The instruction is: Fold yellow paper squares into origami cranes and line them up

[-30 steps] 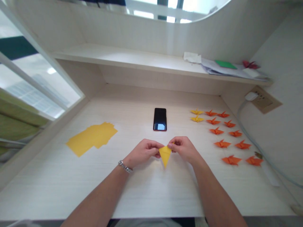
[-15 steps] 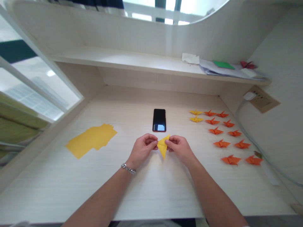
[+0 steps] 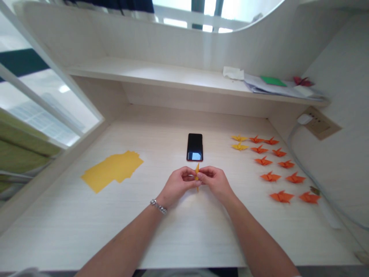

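A small folded piece of yellow origami paper (image 3: 197, 168) stands nearly edge-on between my two hands, a narrow upright strip with its tips showing above and below the fingers. My left hand (image 3: 179, 184) pinches it from the left, thumb and fingertips closed on it. From the right, my right hand (image 3: 215, 181) grips the same paper, its thumb across the middle. The fingers hide the paper's centre. Just beyond the hands lies a black phone (image 3: 195, 147), face up.
Yellow paper sheets (image 3: 112, 171) lie fanned out at the left. Two yellow paper cranes (image 3: 239, 146) and several orange paper cranes (image 3: 270, 176) stand in rows at the right. A cable (image 3: 304, 163) runs down from the wall socket (image 3: 324, 125). Papers rest on the shelf (image 3: 173, 79) above.
The yellow paper has turned from showing its broad, kite-like face to nearly edge-on. My hands have come closer together around it, the right one shifting left.
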Demonstrator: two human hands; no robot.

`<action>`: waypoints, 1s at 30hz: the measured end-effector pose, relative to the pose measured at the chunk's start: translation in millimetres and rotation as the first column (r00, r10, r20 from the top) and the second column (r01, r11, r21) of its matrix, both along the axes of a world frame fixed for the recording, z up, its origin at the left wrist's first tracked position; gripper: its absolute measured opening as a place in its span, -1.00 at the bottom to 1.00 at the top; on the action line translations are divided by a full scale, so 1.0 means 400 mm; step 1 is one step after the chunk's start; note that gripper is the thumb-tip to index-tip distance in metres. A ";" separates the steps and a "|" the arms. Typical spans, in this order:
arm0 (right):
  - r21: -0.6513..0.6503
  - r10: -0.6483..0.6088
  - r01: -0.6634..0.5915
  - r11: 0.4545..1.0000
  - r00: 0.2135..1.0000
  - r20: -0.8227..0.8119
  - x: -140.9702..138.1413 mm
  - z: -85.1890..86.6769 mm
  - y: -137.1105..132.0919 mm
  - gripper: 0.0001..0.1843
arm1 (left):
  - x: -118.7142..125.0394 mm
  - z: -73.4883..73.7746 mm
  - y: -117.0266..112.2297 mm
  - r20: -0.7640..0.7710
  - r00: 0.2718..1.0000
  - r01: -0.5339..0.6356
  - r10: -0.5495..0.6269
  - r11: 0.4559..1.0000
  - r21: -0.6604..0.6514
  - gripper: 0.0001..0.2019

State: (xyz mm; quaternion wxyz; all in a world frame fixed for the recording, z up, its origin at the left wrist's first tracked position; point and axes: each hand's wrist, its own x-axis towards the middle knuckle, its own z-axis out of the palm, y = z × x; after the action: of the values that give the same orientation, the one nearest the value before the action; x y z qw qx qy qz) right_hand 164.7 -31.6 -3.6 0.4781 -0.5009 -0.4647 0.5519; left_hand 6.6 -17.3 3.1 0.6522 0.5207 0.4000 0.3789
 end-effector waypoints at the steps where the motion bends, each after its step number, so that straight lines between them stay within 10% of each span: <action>1: -0.002 0.002 -0.002 1.000 1.000 -0.005 0.001 0.000 0.000 -0.67 | -0.001 0.000 0.000 0.020 1.000 0.008 -0.008 1.000 -0.013 -0.70; 24: 0.201 -0.128 0.056 0.978 0.922 0.365 -0.011 0.013 -0.015 -0.82 | 0.008 0.008 -0.014 0.095 0.994 -0.051 0.048 0.998 0.029 -0.73; 30: 0.431 -0.260 0.009 0.902 0.808 0.529 -0.014 0.018 -0.030 -0.78 | 0.008 0.008 -0.006 0.274 0.954 -0.060 0.121 0.974 -0.221 -0.69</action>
State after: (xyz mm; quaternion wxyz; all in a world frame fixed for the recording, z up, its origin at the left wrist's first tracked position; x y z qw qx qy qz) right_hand 159.0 -43.6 3.6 0.4480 -0.5647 -0.6541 0.2293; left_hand 9.6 -19.9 6.5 0.7361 0.3700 0.3631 0.4352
